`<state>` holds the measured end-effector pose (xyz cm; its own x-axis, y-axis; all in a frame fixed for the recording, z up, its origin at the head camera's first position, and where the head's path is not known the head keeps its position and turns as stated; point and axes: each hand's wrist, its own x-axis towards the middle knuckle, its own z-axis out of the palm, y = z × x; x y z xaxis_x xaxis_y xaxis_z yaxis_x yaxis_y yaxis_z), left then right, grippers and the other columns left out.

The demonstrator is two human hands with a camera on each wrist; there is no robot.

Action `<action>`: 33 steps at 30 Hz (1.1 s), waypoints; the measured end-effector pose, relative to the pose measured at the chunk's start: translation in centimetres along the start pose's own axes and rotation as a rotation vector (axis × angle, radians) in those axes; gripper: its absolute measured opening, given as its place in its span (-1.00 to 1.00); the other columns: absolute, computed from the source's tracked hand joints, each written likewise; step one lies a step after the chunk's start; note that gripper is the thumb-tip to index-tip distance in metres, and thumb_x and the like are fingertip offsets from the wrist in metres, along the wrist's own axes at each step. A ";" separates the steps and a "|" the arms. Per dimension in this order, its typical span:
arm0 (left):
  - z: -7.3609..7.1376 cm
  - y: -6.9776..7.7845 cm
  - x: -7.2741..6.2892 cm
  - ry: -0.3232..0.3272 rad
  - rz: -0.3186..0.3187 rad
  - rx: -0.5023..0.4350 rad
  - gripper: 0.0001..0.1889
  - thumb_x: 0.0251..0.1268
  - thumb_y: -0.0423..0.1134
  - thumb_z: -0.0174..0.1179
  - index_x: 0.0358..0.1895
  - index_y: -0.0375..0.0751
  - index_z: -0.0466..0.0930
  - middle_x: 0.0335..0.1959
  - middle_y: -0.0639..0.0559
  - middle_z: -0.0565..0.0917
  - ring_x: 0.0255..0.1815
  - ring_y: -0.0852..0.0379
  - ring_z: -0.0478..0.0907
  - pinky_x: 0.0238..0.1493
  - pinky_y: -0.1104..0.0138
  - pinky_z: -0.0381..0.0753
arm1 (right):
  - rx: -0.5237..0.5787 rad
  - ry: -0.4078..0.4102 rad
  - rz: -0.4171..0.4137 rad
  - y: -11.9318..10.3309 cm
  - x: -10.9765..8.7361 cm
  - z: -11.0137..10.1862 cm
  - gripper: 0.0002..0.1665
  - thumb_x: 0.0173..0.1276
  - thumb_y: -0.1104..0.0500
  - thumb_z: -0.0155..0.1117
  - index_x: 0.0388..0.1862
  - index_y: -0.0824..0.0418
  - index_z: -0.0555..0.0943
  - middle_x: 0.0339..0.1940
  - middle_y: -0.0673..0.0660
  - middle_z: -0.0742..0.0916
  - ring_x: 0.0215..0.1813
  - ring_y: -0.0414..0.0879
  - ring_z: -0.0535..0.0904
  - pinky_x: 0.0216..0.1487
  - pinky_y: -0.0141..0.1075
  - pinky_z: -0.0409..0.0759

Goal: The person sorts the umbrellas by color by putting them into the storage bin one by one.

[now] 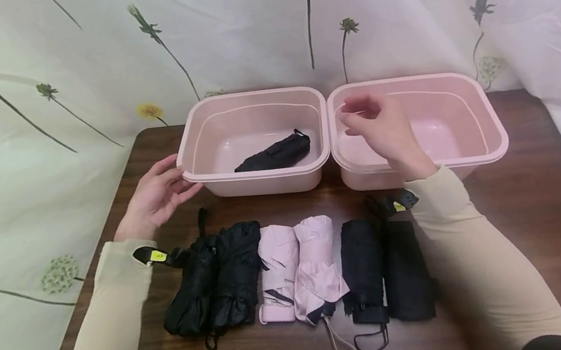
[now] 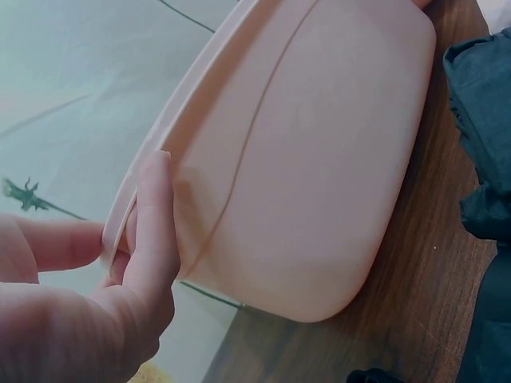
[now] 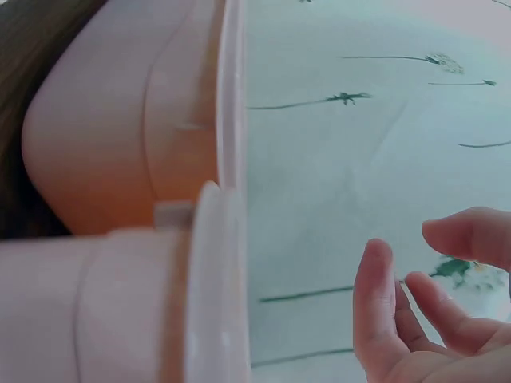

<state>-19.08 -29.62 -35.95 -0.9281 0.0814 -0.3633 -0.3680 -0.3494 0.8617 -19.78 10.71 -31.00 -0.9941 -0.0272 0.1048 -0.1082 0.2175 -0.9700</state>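
Observation:
My left hand point(image 1: 155, 197) holds the left corner of the left pink basin point(image 1: 265, 184). In the left wrist view, the digits of that hand point(image 2: 112, 311) lie on both sides of the basin's rim. A folded black umbrella point(image 1: 277, 154) lies inside this basin. Above the right pink basin point(image 1: 458, 161), near its left end, hovers my right hand point(image 1: 388, 131). Its fingers are loosely bent and nothing is between them. The right wrist view shows this hand point(image 3: 447, 327) apart from both basin rims.
In front of the basins a row of folded umbrellas lies on the brown wooden table point(image 1: 560, 226): black ones point(image 1: 235, 270) at left, two pink ones point(image 1: 317, 256) mid-row, more black ones point(image 1: 406, 272) at right. A flower-printed cloth point(image 1: 244, 31) hangs behind.

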 end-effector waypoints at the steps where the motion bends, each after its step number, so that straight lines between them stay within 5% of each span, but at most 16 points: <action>1: 0.0 0.0 0.0 0.001 0.000 -0.002 -0.46 0.46 -0.39 -0.01 0.43 -0.07 0.10 0.04 -0.01 0.58 -0.15 0.09 0.68 -0.10 0.18 0.73 | -0.007 0.005 -0.004 -0.1 -0.2 -0.4 -0.58 0.34 0.22 0.24 0.14 0.36 0.53 0.00 0.25 0.66 -0.18 -0.26 0.62 -0.15 -0.43 0.70; 12: 0.0 0.1 0.0 0.006 -0.012 -0.017 -0.44 0.46 -0.39 0.00 0.44 -0.04 0.07 0.02 -0.01 0.59 -0.18 0.10 0.69 -0.16 0.20 0.75 | -0.170 0.094 -0.067 -2.2 -3.2 -4.4 -0.55 0.33 0.03 0.29 0.15 0.14 0.56 -0.06 0.03 0.69 -0.17 -0.26 0.61 -0.26 -0.49 0.64; 22: -0.1 0.0 0.1 0.009 -0.013 -0.015 -0.45 0.45 -0.39 0.01 0.42 -0.04 0.09 -0.01 0.01 0.61 -0.18 0.11 0.69 -0.18 0.21 0.75 | -0.143 0.198 -0.198 -3.6 -6.2 -7.6 -0.64 0.25 0.26 0.34 0.05 0.13 0.62 -0.24 -0.11 0.70 -0.26 -0.23 0.64 -0.36 -0.51 0.62; 33: -0.1 0.0 0.1 0.004 -0.007 -0.015 -0.48 0.45 -0.40 0.01 0.39 -0.04 0.12 -0.01 0.01 0.61 -0.19 0.11 0.70 -0.18 0.21 0.75 | -0.337 0.248 -0.159 -2.1 -9.9 -11.1 -0.60 0.26 0.22 0.35 0.09 0.06 0.59 -0.19 -0.19 0.65 -0.20 -0.34 0.58 -0.26 -0.69 0.53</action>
<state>-19.18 -29.64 -36.04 -0.9255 0.0804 -0.3702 -0.3731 -0.3625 0.8541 -9.74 21.34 -27.59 -0.9314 0.1402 0.3360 -0.2137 0.5367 -0.8163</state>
